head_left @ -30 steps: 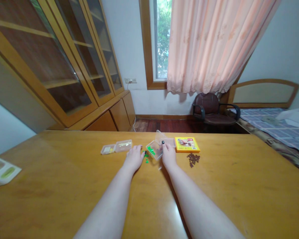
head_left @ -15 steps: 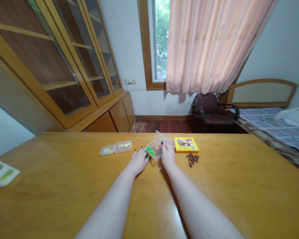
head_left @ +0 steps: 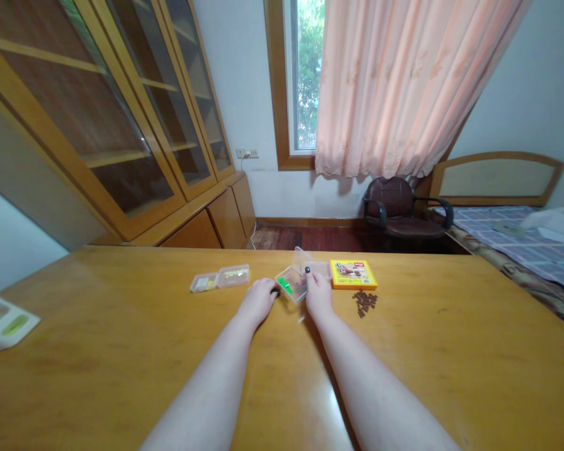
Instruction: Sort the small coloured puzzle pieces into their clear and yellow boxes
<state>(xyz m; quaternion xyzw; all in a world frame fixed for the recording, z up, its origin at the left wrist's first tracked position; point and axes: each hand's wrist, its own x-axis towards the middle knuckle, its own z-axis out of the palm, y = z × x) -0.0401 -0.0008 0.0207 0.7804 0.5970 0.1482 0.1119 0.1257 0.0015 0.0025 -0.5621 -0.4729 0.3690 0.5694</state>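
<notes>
At the far left, a white object with a green patch (head_left: 9,326) sits at the near side of the desk (head_left: 122,351), cut off by the picture's edge, and behind it a wooden cabinet (head_left: 122,144) with glass doors leans across the view. Next along the desk lies an open clear case (head_left: 225,282), its two halves side by side, with small pale yellow pieces (head_left: 237,273) in the right half. Just to the right, the left hand (head_left: 259,297) rests low at the desk, its fingers curled in; whether they hold anything cannot be told. Beside it is a tilted clear box (head_left: 297,288) with bright green pieces (head_left: 286,285) gathered towards its left side. The right hand (head_left: 318,294) grips this box at its right side, fingers closed on it, with the dark thumbnail uppermost. More clear plastic (head_left: 323,269) shows behind that hand, reaching to a yellow box (head_left: 354,274) with a printed top. A loose heap of brown pieces (head_left: 365,302) lies on the desk just in front of the yellow box. Beyond, further right, stand a dark armchair (head_left: 395,207) and a bed (head_left: 498,225).
</notes>
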